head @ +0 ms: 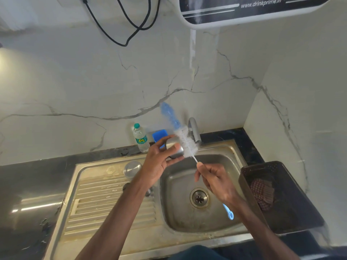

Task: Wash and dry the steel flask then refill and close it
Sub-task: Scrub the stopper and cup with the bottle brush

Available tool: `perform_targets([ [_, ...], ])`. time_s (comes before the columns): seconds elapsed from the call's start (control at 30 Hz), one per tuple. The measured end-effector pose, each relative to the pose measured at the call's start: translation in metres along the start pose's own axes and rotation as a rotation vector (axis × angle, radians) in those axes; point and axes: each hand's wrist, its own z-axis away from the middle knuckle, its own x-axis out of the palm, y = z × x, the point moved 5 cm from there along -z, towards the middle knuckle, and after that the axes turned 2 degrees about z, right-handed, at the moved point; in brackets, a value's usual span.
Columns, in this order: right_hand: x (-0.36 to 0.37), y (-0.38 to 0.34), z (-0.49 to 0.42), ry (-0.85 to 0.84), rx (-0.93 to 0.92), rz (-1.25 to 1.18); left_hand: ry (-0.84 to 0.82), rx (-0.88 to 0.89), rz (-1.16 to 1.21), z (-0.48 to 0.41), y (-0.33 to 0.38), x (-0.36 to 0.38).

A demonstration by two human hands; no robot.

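Note:
My left hand (159, 162) grips a small steel part of the flask, a cup or lid (174, 148), above the sink basin (180, 212). My right hand (216, 180) holds the handle of a bottle brush (185, 139), whose white and blue bristles lie against that steel part's right side. The brush's light-blue handle end (229, 212) sticks out below my right wrist. A round steel piece (132, 168) stands on the drainboard (105, 203). Another steel piece (127, 185) shows partly behind my left forearm.
A tap (194, 131) rises behind the basin. A plastic water bottle (140, 138) and a blue container (159, 135) stand by the wall. A dark bin (281, 196) with a checked cloth (262, 192) sits right of the sink. A water purifier (244, 10) hangs above.

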Motion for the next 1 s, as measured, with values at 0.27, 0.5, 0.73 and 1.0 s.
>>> perform_targets([
  [0.27, -0.004, 0.0, 0.005, 0.03, -0.038, 0.14, 0.163, 0.13, 0.079, -0.004, 0.028, -0.008],
  [0.5, -0.005, -0.02, -0.002, 0.073, -0.089, 0.164, 0.086, 0.047, -0.052, 0.004, -0.007, 0.007],
  [0.73, -0.007, -0.002, 0.016, 0.068, -0.039, 0.181, 0.181, 0.082, 0.094, 0.0, 0.016, -0.005],
  [1.0, -0.017, -0.02, 0.003, 0.229, -0.121, 0.156, 0.18, 0.077, 0.1, 0.0, 0.01, -0.003],
])
